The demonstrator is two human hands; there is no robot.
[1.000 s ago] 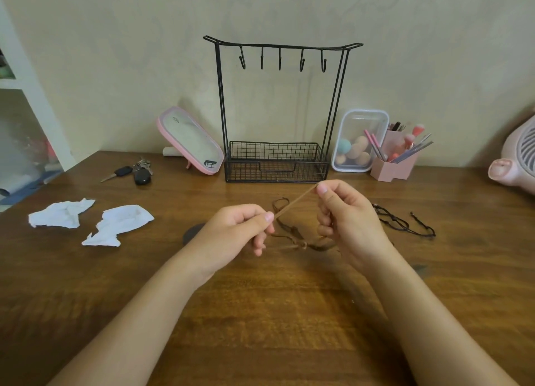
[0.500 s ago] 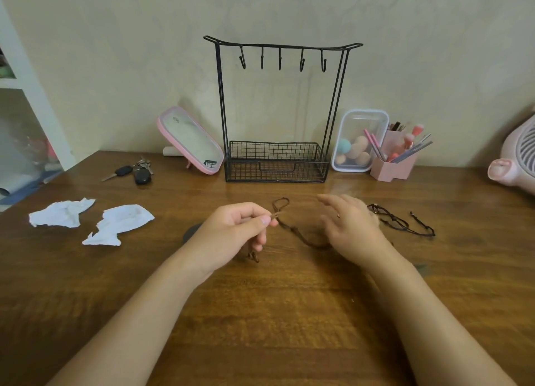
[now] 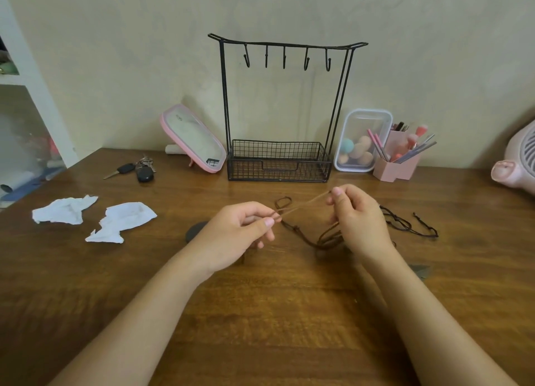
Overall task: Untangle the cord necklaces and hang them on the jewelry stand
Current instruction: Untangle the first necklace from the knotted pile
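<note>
A wooden table (image 3: 260,313) stands against a pale wall. Over its middle, the left hand (image 3: 237,235) pinches a brown cord necklace (image 3: 304,204) between thumb and forefinger, the other fingers curled beneath. The right hand (image 3: 359,220) pinches the same strand higher up with thumb and fingertip, so a stretch of cord runs taut and slanted between the two hands. Below the right hand the rest of the brown cord hangs in a tangled bunch down to the wood, and a small loop lies behind the taut stretch. Just right of that hand a black cord necklace (image 3: 405,223) lies loose on the table; whether it touches the brown one is hidden by the hand. Behind the hands stands the black wire jewelry stand (image 3: 279,161), with five hooks along its top bar and a mesh basket at its base. A pink mirror (image 3: 194,138) leans to its left, keys (image 3: 139,170) and two crumpled tissues (image 3: 121,220) lie farther left, and a pink brush holder (image 3: 398,165) sits to its right.
</note>
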